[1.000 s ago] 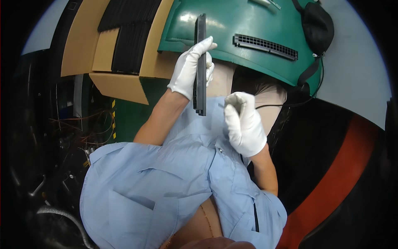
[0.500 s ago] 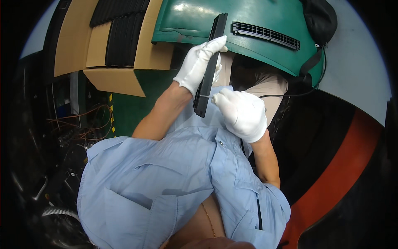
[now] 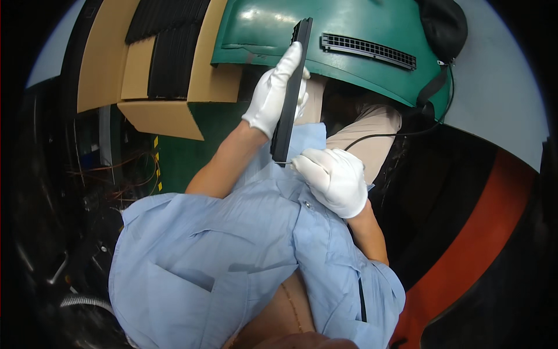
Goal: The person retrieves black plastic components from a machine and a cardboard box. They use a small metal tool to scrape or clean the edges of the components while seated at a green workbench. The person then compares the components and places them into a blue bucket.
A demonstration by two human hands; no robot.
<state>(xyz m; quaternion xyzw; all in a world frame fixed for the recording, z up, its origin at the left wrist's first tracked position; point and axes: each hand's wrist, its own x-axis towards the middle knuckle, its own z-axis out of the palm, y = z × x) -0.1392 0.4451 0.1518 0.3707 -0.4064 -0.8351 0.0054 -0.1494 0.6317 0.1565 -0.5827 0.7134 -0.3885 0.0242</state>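
Observation:
My left hand [image 3: 271,98], in a white glove, grips a long, narrow black plastic strip [image 3: 285,119] held nearly upright, its lower end tilted toward me. The fingers behind the strip are partly hidden. My right hand [image 3: 332,181], also gloved in white, is closed around a thin metal-shafted tool [image 3: 283,163]. The tool's shaft reaches the strip's lower end; its handle is hidden in the fist. Another black strip with a grid of openings [image 3: 369,52] lies on the green work surface [image 3: 261,29] beyond my hands.
At the far left an open cardboard box [image 3: 136,67] holds several black strips. A black pouch [image 3: 443,29] sits at the far right of the green surface. A black cord [image 3: 407,134] curves from there toward my right hand. A grey surface [image 3: 500,99] adjoins on the right.
My right hand and the tool have moved down toward me, from the strip's side to its lower end. My left thumb has shifted slightly on the strip, which has moved slightly left.

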